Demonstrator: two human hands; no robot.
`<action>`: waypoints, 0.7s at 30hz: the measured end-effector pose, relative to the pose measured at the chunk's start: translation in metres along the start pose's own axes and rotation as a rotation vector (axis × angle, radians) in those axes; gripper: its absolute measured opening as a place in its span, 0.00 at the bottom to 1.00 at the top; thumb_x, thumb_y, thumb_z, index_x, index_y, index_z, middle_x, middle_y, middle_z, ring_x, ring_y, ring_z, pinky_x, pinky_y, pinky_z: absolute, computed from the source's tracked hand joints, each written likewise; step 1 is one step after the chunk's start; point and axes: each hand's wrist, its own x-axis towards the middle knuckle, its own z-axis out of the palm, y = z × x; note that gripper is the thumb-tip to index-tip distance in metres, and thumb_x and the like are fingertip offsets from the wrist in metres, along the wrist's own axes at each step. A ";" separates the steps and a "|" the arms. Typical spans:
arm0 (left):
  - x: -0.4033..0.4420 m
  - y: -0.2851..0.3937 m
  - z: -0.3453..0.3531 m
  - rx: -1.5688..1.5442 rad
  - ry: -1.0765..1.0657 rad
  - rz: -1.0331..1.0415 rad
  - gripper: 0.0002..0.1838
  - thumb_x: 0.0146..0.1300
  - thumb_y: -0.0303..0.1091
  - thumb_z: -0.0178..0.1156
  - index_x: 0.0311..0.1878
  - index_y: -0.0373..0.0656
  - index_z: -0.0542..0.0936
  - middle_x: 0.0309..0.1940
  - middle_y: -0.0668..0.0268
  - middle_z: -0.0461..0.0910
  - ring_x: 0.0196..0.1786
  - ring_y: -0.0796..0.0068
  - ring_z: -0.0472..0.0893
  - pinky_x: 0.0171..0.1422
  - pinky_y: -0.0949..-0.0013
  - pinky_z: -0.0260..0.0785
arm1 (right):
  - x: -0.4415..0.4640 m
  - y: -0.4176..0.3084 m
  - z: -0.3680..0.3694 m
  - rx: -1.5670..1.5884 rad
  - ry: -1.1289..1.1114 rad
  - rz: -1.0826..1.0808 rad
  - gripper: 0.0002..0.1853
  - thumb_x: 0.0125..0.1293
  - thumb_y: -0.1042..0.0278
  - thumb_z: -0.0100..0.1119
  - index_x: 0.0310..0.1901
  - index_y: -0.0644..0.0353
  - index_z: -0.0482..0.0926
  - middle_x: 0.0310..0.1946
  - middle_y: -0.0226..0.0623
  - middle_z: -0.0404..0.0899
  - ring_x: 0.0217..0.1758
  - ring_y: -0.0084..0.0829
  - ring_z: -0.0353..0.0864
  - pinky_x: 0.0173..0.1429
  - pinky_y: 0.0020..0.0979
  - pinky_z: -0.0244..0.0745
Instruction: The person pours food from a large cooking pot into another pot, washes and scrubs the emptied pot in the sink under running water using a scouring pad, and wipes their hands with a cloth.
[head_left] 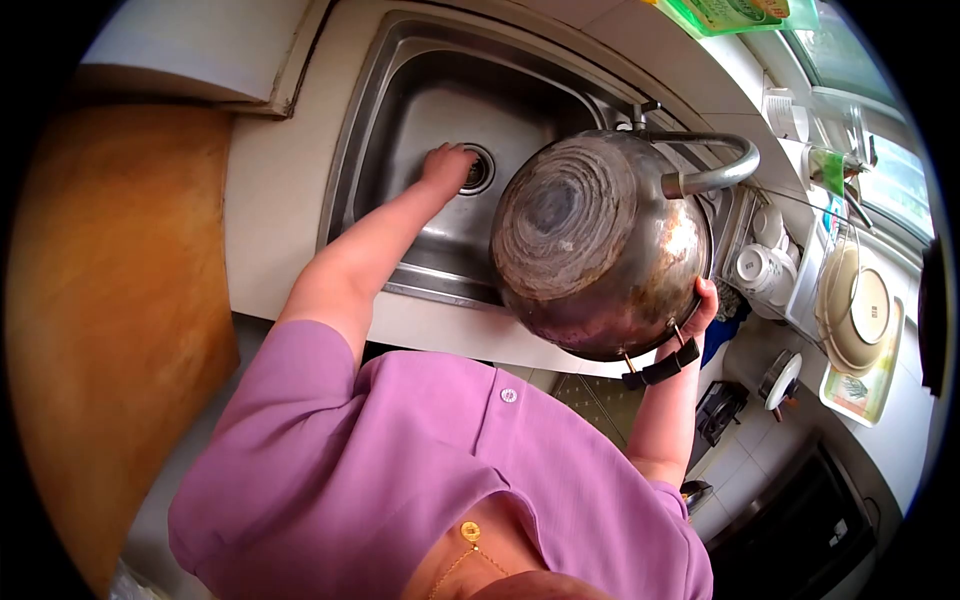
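A large metal pot is tipped over the right part of the sink, its stained, ringed underside facing the camera. My right hand grips the pot's rim beside a black handle; most of its fingers are hidden behind the pot. Down in the basin, my left hand is at the drain, with its fingertips over the drain's edge. Those fingers are bent, and whether they hold anything is too small to tell. The curved faucet reaches over the pot's upper right side.
White cups sit in a rack right of the pot. Farther right, beige bowls stand on a tray. A pot lid and a black stove part are at the lower right. A brown panel fills the left side.
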 end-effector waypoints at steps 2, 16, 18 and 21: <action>-0.001 0.003 0.018 0.087 0.187 0.157 0.15 0.58 0.34 0.50 0.48 0.54 0.80 0.54 0.59 0.75 0.58 0.52 0.72 0.59 0.56 0.65 | -0.002 0.001 0.002 0.008 -0.014 0.011 0.32 0.47 0.53 0.57 0.54 0.62 0.73 0.49 0.45 0.77 0.50 0.46 0.76 0.57 0.45 0.70; -0.039 0.003 0.036 0.239 -0.073 0.250 0.36 0.53 0.54 0.60 0.64 0.49 0.65 0.68 0.54 0.53 0.70 0.52 0.51 0.67 0.45 0.49 | 0.008 0.004 -0.027 0.122 -0.172 0.048 0.34 0.48 0.58 0.57 0.57 0.69 0.67 0.51 0.50 0.75 0.53 0.47 0.75 0.60 0.44 0.69; -0.043 0.001 0.039 0.252 -0.084 0.228 0.37 0.54 0.55 0.59 0.64 0.50 0.65 0.68 0.51 0.52 0.70 0.51 0.50 0.68 0.43 0.45 | 0.009 0.004 -0.028 0.123 -0.157 0.047 0.34 0.47 0.58 0.57 0.57 0.69 0.68 0.50 0.50 0.75 0.52 0.47 0.75 0.60 0.44 0.69; -0.043 0.003 0.044 0.176 -0.166 0.159 0.37 0.54 0.53 0.58 0.66 0.53 0.63 0.69 0.47 0.48 0.72 0.50 0.47 0.69 0.41 0.46 | 0.010 0.003 -0.032 0.093 -0.150 0.031 0.35 0.47 0.58 0.58 0.56 0.69 0.68 0.50 0.49 0.75 0.52 0.47 0.75 0.60 0.44 0.69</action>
